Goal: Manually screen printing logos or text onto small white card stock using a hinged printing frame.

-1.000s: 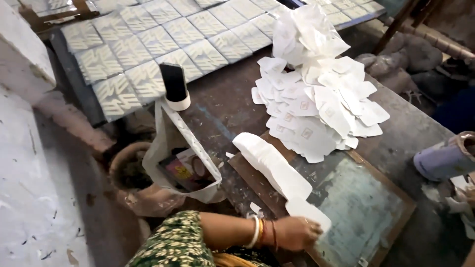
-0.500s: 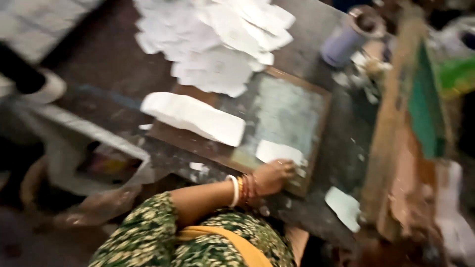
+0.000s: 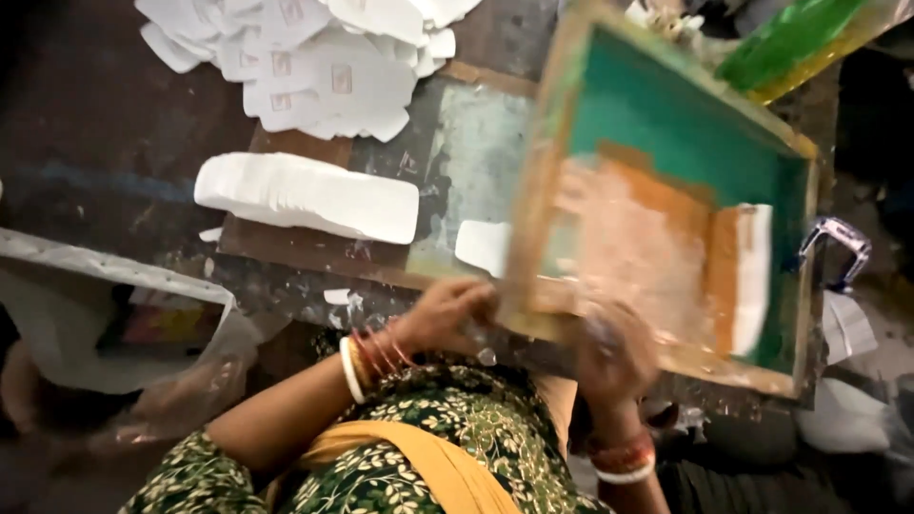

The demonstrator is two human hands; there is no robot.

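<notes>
Both hands grip the wooden printing frame's (image 3: pixel 666 219) near edge: left hand (image 3: pixel 443 314) at its corner, right hand (image 3: pixel 614 357) beside it, blurred. A white paper piece (image 3: pixel 484 246) lies on the board (image 3: pixel 476 162) beneath.

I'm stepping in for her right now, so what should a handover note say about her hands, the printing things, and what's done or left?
Left hand: on the near left corner of the wooden screen frame.
Right hand: blurred, at the frame's near edge; grip unclear.
Frame: tilted over the printing board, partly covering one white blank.
Stack of blanks: left of the board, unprinted.
Done: a heap of printed pieces lies at the far side.
Left: the blank under the frame shows no print; the stack remains.
</notes>
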